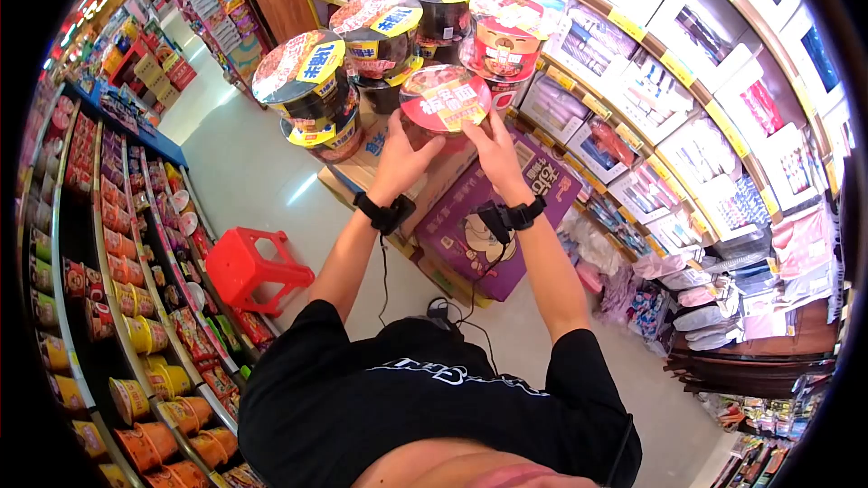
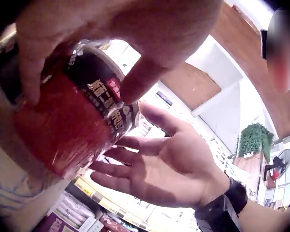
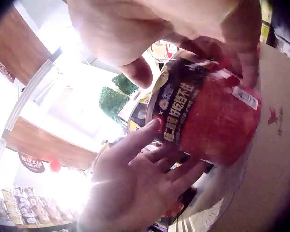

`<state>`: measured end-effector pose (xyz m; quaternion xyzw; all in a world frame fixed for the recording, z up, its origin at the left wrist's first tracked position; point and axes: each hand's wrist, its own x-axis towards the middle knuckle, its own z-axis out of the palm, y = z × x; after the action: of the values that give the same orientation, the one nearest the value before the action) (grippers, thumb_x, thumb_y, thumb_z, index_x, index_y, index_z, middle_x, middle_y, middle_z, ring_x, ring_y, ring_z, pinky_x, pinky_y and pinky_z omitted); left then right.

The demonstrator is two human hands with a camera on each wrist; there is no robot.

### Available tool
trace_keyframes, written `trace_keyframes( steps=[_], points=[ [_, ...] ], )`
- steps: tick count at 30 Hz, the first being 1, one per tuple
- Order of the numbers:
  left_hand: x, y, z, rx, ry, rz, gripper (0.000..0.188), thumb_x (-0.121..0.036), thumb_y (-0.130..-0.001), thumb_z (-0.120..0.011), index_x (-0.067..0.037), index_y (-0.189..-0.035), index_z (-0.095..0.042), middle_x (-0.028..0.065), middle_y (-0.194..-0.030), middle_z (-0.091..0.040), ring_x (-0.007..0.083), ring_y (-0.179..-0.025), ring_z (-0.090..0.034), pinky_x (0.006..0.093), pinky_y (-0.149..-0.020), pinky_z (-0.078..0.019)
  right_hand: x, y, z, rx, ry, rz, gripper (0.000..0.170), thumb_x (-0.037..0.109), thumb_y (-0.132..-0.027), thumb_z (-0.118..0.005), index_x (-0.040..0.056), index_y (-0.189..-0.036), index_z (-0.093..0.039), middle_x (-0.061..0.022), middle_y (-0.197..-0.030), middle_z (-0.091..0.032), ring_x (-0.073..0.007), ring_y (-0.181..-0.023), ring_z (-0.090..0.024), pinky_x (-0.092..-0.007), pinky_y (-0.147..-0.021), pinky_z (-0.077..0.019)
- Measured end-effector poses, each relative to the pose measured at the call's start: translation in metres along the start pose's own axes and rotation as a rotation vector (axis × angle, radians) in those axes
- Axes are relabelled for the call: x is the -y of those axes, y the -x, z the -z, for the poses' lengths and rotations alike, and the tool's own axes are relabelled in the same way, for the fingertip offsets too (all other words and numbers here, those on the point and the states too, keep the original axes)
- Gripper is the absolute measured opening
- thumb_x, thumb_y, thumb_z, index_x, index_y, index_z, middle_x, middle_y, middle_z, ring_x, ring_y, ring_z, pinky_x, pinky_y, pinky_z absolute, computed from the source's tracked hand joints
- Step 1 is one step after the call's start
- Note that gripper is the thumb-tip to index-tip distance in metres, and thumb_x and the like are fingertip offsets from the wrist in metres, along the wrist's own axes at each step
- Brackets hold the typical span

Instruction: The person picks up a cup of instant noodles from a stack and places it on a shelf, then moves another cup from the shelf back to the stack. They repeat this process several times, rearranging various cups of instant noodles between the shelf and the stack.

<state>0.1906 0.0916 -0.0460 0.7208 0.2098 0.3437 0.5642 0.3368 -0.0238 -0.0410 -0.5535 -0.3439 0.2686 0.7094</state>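
Between both hands is a red noodle bowl (image 1: 445,101) with a clear-wrapped lid, above cartons at the top centre. My left hand (image 1: 404,158) grips its left side and my right hand (image 1: 496,155) its right side, thumbs near the front rim. In the left wrist view, the fingers of my left hand (image 2: 121,29) curl over the red and black bowl (image 2: 67,121), and my right hand (image 2: 169,164) is against its other side. The right wrist view has my right hand (image 3: 169,29) round the bowl (image 3: 212,116), with my left hand (image 3: 130,188) opposite.
Stacked black noodle bowls (image 1: 307,81) stand behind and left, a red bowl stack (image 1: 506,36) behind right. A purple carton (image 1: 488,235) lies below right. A red stool (image 1: 253,267) is on the floor at left; shelves of goods (image 1: 669,81) line both sides.
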Motion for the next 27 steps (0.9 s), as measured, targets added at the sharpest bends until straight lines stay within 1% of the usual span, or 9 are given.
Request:
trace_keyframes(
  steps=[1,2,3,7,11,15,16,20,27],
  points=[
    [-0.003,0.003,0.003,0.005,-0.053,0.009,0.088,-0.02,-0.088,-0.076,0.008,-0.149,-0.018,0.0244,-0.143,-0.046,0.0289,-0.132,-0.051,0.0384,-0.107,-0.0445,0.0,-0.003,0.005,-0.028,0.079,0.001,0.075,0.031,-0.093,-0.068,-0.0063,-0.149,-0.035,-0.0186,-0.145,-0.05,-0.0256,-0.135,-0.046,-0.0357,-0.113,-0.0334],
    [-0.006,0.008,0.006,0.01,-0.105,0.02,0.089,-0.022,-0.088,-0.076,0.008,-0.15,-0.019,0.0251,-0.145,-0.043,0.0297,-0.134,-0.048,0.0397,-0.108,-0.044,0.001,-0.005,0.012,-0.181,0.207,-0.054,0.083,0.037,-0.092,-0.07,-0.0093,-0.149,-0.033,-0.024,-0.149,-0.044,-0.0292,-0.141,-0.04,-0.0372,-0.116,-0.0296],
    [-0.006,0.014,0.009,0.007,-0.101,0.019,0.089,-0.022,-0.088,-0.076,0.008,-0.15,-0.019,0.0251,-0.145,-0.043,0.0297,-0.134,-0.048,0.0397,-0.108,-0.044,0.016,-0.011,0.02,-0.184,0.222,0.01,0.085,0.038,-0.092,-0.07,-0.0113,-0.149,-0.031,-0.0273,-0.151,-0.04,-0.031,-0.141,-0.039,-0.0382,-0.116,-0.0293],
    [-0.024,0.055,0.016,-0.148,-0.135,-0.001,0.086,-0.026,-0.09,-0.075,0.004,-0.151,-0.021,0.024,-0.154,-0.031,0.0333,-0.141,-0.038,0.0459,-0.11,-0.0393,0.03,-0.047,0.046,-0.443,0.233,0.154,0.084,0.036,-0.092,-0.07,-0.0132,-0.148,-0.031,-0.0281,-0.15,-0.041,-0.0317,-0.14,-0.039,-0.0376,-0.115,-0.0308],
    [-0.022,0.097,0.022,-0.227,-0.086,-0.061,0.079,-0.019,-0.091,-0.073,0.001,-0.15,-0.025,0.0196,-0.151,-0.038,0.0317,-0.138,-0.042,0.0442,-0.107,-0.0407,0.027,-0.063,0.048,-0.321,0.213,0.173,0.076,0.028,-0.093,-0.069,-0.0128,-0.146,-0.034,-0.0218,-0.141,-0.051,-0.0257,-0.128,-0.05,-0.0357,-0.108,-0.0377],
    [0.001,0.137,0.042,-0.266,-0.083,-0.065,0.075,-0.014,-0.087,-0.075,0.004,-0.146,-0.033,0.0197,-0.142,-0.047,0.03,-0.128,-0.051,0.0407,-0.101,-0.046,0.031,-0.059,0.034,-0.233,0.13,0.153,0.074,0.027,-0.093,-0.07,-0.0112,-0.146,-0.035,-0.0192,-0.14,-0.053,-0.0245,-0.127,-0.051,-0.0351,-0.108,-0.0373],
    [0.007,0.151,0.052,-0.274,-0.059,-0.009,0.074,-0.013,-0.089,-0.073,0.002,-0.147,-0.031,0.0182,-0.144,-0.046,0.0292,-0.128,-0.051,0.0408,-0.101,-0.0458,0.02,-0.065,0.037,-0.316,0.265,0.137,0.075,0.028,-0.093,-0.07,-0.0114,-0.146,-0.034,-0.0206,-0.142,-0.051,-0.0255,-0.131,-0.047,-0.0352,-0.111,-0.0346],
    [0.025,0.18,0.083,-0.354,-0.091,0.076,0.071,-0.011,-0.09,-0.071,0.0,-0.148,-0.031,0.0166,-0.143,-0.047,0.0281,-0.125,-0.054,0.0401,-0.098,-0.0485,0.001,-0.077,0.047,-0.291,0.266,0.164,0.077,0.031,-0.093,-0.07,-0.0124,-0.146,-0.034,-0.0249,-0.145,-0.047,-0.0291,-0.137,-0.042,-0.0365,-0.114,-0.0308],
    [0.025,0.223,0.131,-0.455,-0.155,0.113,0.069,-0.01,-0.09,-0.07,-0.001,-0.147,-0.033,0.0172,-0.142,-0.048,0.0285,-0.124,-0.055,0.0405,-0.099,-0.0491,0.012,-0.052,0.028,-0.37,0.432,0.225,0.071,0.033,-0.093,-0.068,-0.0115,-0.142,-0.04,-0.0263,-0.145,-0.047,-0.0329,-0.136,-0.044,-0.0394,-0.114,-0.0308]
  ],
)
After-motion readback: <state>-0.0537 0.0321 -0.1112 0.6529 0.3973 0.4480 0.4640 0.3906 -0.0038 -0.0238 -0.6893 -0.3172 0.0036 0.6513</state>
